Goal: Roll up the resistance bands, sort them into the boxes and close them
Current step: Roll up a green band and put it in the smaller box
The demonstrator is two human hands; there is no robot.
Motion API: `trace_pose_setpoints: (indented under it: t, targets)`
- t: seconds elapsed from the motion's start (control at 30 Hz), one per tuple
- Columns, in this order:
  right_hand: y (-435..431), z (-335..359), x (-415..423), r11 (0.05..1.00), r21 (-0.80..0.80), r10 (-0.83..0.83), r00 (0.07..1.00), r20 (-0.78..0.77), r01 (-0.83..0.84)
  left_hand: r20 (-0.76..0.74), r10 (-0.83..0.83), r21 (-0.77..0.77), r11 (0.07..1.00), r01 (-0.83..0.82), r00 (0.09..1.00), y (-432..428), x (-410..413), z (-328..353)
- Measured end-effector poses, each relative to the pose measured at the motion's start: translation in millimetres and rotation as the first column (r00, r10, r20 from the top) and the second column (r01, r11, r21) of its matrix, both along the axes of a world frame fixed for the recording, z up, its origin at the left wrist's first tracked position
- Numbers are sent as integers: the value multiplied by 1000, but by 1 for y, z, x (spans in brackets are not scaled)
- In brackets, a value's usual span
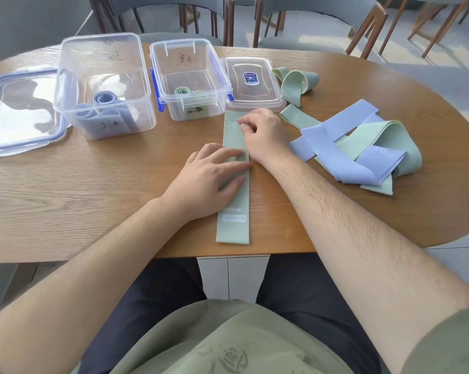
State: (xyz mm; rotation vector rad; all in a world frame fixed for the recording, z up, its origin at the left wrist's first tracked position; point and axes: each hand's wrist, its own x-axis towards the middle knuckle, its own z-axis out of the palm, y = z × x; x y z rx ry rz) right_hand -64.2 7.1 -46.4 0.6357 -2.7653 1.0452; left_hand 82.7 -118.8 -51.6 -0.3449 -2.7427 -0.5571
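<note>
A rounded wooden table (pixel 93 184) is seen from above, w/ grey chairs (pixel 322 22) behind it and pale floor beyond; at far left a blue-rimmed lid (pixel 20 112) is laid flat, touching or just beside the large clear box (pixel 144 114), which stands open; rolled blue bands (pixel 105 99) are held inside it; just to its right the small clear box (pixel 222 76) is also open, w/ rolled green bands (pixel 184 91) at the bottom; its small lid (pixel 254 82) is set flat against its right side

The flat green band (pixel 234 206) is stretched out lengthwise at the table's centre, from the near edge up to the small lid; approx. mid-band it is pressed down by the left hand (pixel 209 176), palm down, fingers straight and slightly apart; the far end, by the printed "30", is pinched by the right hand (pixel 263 133), fingers curled together over the band's edge

To the right, a pile of bands (pixel 362 149), blue and green mixed and unrolled, is heaped loosely, one marked "20 LB"; a looped green band (pixel 295 82) is left beside the small lid, apart from the boxes; dark trousers and a green shirt are seen below the table edge
</note>
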Motion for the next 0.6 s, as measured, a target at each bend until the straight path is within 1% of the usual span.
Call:
trace_pose_setpoints:
  t: [0.07, 0.17, 0.27, 0.37, 0.4, 0.6]
  targets:
    - [0, -1, 0, 1000, -4, -6, 1000, -3, 6, -12, -64, 9, 998, 64, 998, -1, 13, 0]
    - [1, -1, 6, 1000, -6, -8, 1000, -13, 8, -16, -204, -14, 979, 204, 979, 0, 30, 4]
    - [2, 4, 17, 997, 74, 23, 1000, -19, -22, 3, -300, -36, 953, 300, 954, 2, 44, 10]
    - [2, 8, 27, 961, 271, 70, 997, -28, -60, 39, -318, -53, 946, 319, 947, 5, 55, 11]
    - [1, 8, 29, 949, 311, 70, 997, -30, -58, 47, -315, -60, 947, 317, 948, 6, 57, 11]
    - [-10, 14, 14, 970, 240, 32, 999, -27, -24, 61, -269, -47, 961, 272, 961, 13, 43, 13]
